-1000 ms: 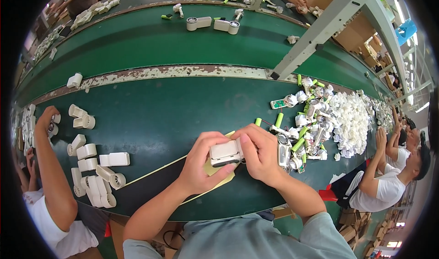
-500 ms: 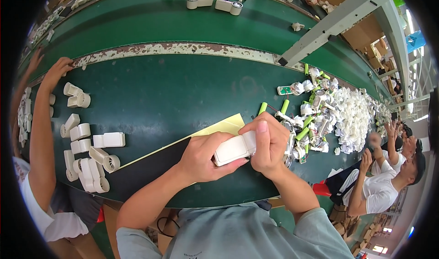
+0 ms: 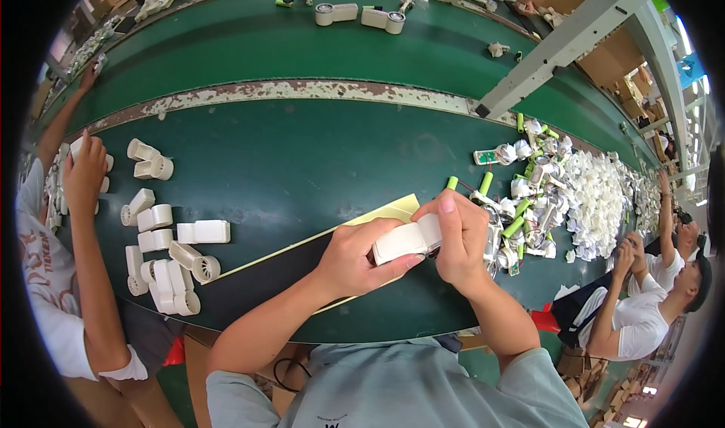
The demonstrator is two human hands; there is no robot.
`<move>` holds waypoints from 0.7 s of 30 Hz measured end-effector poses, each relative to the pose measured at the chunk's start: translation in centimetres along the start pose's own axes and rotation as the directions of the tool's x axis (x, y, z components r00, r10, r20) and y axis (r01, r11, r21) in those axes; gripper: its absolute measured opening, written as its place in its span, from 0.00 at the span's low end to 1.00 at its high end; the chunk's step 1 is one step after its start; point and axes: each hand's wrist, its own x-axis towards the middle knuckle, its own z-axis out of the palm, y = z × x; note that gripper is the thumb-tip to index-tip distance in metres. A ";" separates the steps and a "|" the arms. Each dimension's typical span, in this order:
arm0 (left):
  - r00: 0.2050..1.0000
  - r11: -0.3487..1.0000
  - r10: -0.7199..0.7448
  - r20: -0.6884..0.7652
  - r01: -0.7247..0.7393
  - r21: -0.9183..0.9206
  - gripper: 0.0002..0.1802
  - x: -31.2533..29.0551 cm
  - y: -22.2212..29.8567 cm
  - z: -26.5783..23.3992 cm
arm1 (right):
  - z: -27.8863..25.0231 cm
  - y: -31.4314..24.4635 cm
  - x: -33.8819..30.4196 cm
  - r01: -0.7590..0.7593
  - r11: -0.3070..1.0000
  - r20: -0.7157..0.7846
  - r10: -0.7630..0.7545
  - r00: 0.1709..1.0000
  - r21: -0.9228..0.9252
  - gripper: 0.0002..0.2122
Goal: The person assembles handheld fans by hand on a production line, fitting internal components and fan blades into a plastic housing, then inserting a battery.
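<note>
My left hand (image 3: 355,260) and my right hand (image 3: 458,235) both grip one white plastic housing (image 3: 404,240) over the near edge of the green belt (image 3: 302,156). The left hand holds its left end from below, and the right hand wraps over its right end. A thin yellow sheet (image 3: 393,210) lies under my hands on a black strip (image 3: 249,277). Just right of my right hand sits a heap of small white parts with green cylinders (image 3: 529,194).
Several finished white housings (image 3: 170,239) lie in a cluster at the left. A person's arm (image 3: 83,224) reaches in there. Other people (image 3: 649,292) sit at the right. A grey metal beam (image 3: 574,35) crosses the upper right. A second belt carries white parts (image 3: 362,14).
My hands and the white housing have stayed together and shifted slightly right in the picture. The person at the left has moved a hand nearer to the housings at the far left.
</note>
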 end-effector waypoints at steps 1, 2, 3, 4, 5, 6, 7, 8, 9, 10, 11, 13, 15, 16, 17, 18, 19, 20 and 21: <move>1.000 1.000 0.006 -0.001 -0.006 0.010 0.20 0.0 -0.1 -0.3 | -0.2 -0.2 0.1 -0.049 0.999 0.031 0.050 0.998 -0.024 0.22; 0.989 0.985 -0.141 0.053 0.145 -0.095 0.20 -0.1 -0.1 -0.6 | -0.8 -0.1 -0.1 -0.111 0.994 0.116 0.112 0.987 -0.015 0.19; 0.952 0.935 -0.280 0.120 0.299 -0.190 0.19 -0.2 -0.1 -0.9 | -0.7 -0.2 -0.1 -0.029 1.000 0.092 0.028 0.995 0.009 0.17; 0.858 0.773 -0.450 0.249 0.514 -0.372 0.17 -0.2 0.0 -1.2 | -0.6 -0.4 0.0 0.053 0.998 0.065 -0.055 0.996 0.031 0.17; 0.811 0.656 -0.483 0.331 0.585 -0.477 0.21 -0.3 -0.4 -1.5 | -1.8 -0.3 0.0 0.146 0.988 0.173 -0.137 0.975 -0.040 0.18; 0.762 0.519 -0.496 0.416 0.645 -0.561 0.28 -0.3 -0.8 -1.7 | -1.9 -0.6 0.1 0.266 0.962 0.182 -0.251 0.951 -0.062 0.19; 0.706 0.453 -0.514 0.486 0.705 -0.545 0.39 -0.1 -1.0 -1.8 | -2.0 -0.8 0.0 0.382 0.921 0.194 -0.361 0.912 -0.083 0.20; 0.670 0.377 -0.516 0.533 0.737 -0.561 0.41 0.0 -1.0 -1.7 | -2.0 -0.8 -0.2 0.419 0.906 0.251 -0.393 0.885 -0.058 0.20; 0.633 0.296 -0.509 0.583 0.765 -0.571 0.44 0.4 -0.8 -1.7 | -1.9 -0.3 -0.4 0.461 0.885 0.289 -0.427 0.857 -0.061 0.19; 0.559 0.207 -0.524 0.642 0.816 -0.540 0.43 0.2 -1.0 -1.6 | -1.9 0.2 -0.7 0.501 0.863 0.327 -0.457 0.827 -0.064 0.19; 0.559 0.211 -0.525 0.642 0.816 -0.538 0.43 0.2 -0.8 -1.4 | -2.0 0.3 -1.2 0.494 0.865 0.335 -0.441 0.833 -0.088 0.17; 0.649 0.422 -0.577 0.496 0.757 -0.500 0.43 0.0 -0.4 -0.7 | -1.8 0.8 -1.2 0.454 0.884 0.260 -0.415 0.872 -0.110 0.16; 0.852 0.674 -0.434 0.293 0.523 -0.522 0.24 0.3 0.1 -0.7 | -1.8 0.6 -0.7 0.366 0.915 0.137 -0.346 0.928 -0.169 0.11; 0.929 0.809 -0.345 0.132 0.365 -0.460 0.24 0.4 0.7 -0.1 | -1.8 0.5 -0.5 0.280 0.947 0.102 -0.266 0.959 -0.156 0.10; 0.919 0.847 -0.355 0.173 0.395 -0.356 0.33 0.7 1.2 -0.7 | -1.7 0.4 -0.2 0.191 0.971 0.066 -0.183 0.981 -0.141 0.09; 0.957 0.924 -0.275 0.093 0.290 -0.249 0.32 0.5 0.3 -0.6 | -1.6 1.0 -0.1 0.098 0.994 0.064 -0.094 0.993 -0.052 0.08; 0.983 0.975 -0.183 0.021 0.184 -0.129 0.31 0.3 -0.3 -0.2 | -1.5 0.9 0.0 0.070 0.997 0.079 -0.067 0.995 -0.034 0.08; 0.985 0.975 -0.172 -0.016 0.168 -0.144 0.30 -0.1 -0.5 0.2 | -1.5 0.8 0.0 0.042 0.999 0.095 -0.041 0.995 -0.015 0.09; 0.985 0.974 -0.173 -0.016 0.169 -0.153 0.30 0.0 -0.5 0.1 | -1.3 0.9 -0.2 0.049 0.999 0.084 -0.048 0.995 -0.015 0.12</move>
